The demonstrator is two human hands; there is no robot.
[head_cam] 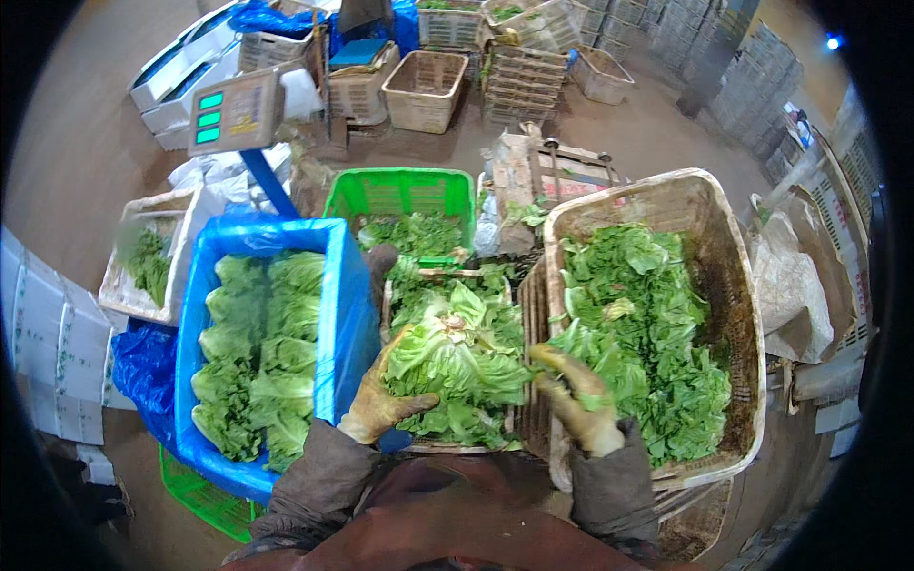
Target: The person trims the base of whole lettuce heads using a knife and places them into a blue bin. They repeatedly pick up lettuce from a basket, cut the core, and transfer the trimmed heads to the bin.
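Note:
My left hand (382, 400), in a yellowed work glove, grips the left side of a head of leafy lettuce (457, 350), whose pale cut stem end faces up. My right hand (578, 400), gloved too, is at the lettuce's right edge with thumb and fingers apart; a leaf tip reaches towards its fingertips. A bit of green shows against that palm. Under the lettuce is a crate (468, 450) of loose leaves. To the left, a blue-lined box (350, 300) holds lettuce in two rows (260, 357). To the right, a dirty white plastic crate (721, 285) contains loose leaves (643, 342).
A green crate (400, 189) with leaves stands beyond the lettuce. Behind the blue-lined box rises a scale display (235, 110) on a blue post. A foam box (114, 278) with greens sits at left. Stacked crates (525, 78) and an upturned trolley (564, 171) are farther off.

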